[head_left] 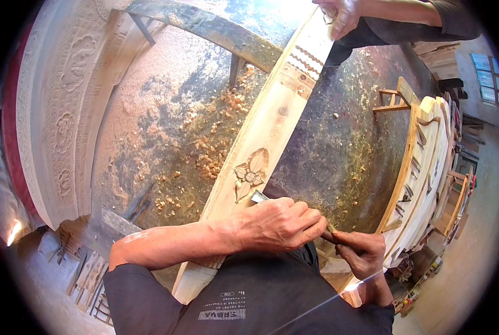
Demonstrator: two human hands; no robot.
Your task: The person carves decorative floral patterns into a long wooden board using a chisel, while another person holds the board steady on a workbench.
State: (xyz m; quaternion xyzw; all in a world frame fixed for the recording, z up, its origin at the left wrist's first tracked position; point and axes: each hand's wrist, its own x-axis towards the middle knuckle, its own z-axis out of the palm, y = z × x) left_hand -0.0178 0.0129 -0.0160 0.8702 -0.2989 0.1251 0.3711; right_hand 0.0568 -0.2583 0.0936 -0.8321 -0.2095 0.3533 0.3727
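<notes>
At near centre, over long pale wooden plank [272, 117]: slim metal-bladed chisel [258, 196], left grip [280, 223] and right grip [364, 251] closed around it.

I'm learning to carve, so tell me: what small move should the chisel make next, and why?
Probably a short, light push toward the flower: the chisel has its blade close beside it, the left hand grips near the blade, and the right hand holds the rear end. Whether the edge touches the board is unclear.

Room right of carved plank [272, 128]; co-worker's hand [346, 18] blocks far end.
</notes>
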